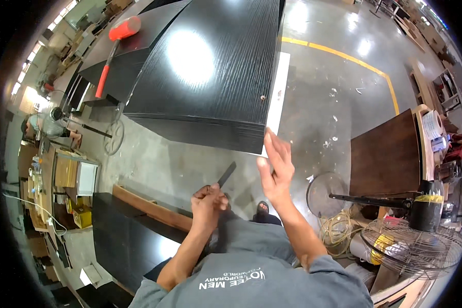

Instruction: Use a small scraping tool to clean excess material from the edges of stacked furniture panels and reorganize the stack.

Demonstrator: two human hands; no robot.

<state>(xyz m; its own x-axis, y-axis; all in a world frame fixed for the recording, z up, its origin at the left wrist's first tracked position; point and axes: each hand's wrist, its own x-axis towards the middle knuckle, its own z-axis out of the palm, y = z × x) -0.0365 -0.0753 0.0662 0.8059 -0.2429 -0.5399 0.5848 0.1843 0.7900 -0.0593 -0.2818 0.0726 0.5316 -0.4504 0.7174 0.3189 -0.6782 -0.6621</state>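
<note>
A stack of black wood-grain panels (210,66) fills the top middle, its near edge facing me. My right hand (277,169) is at the stack's near right corner, fingers stretched out and apart, the fingertips at or very close to the corner. A white sheet or board (280,92) shows along the stack's right side, under it. In front of the stack, my left hand (208,203) is closed on a narrow, flat dark strip (227,174) that points up and right, apart from the panels. Whether the strip is a file or a blade I cannot tell.
A red-headed mallet (124,29) lies on dark panels at the upper left. Behind my left arm stand a black panel (123,241) and a wooden beam (151,208). A caged fan (413,249) and coiled hose (339,228) are at right. Another person (51,126) sits far left.
</note>
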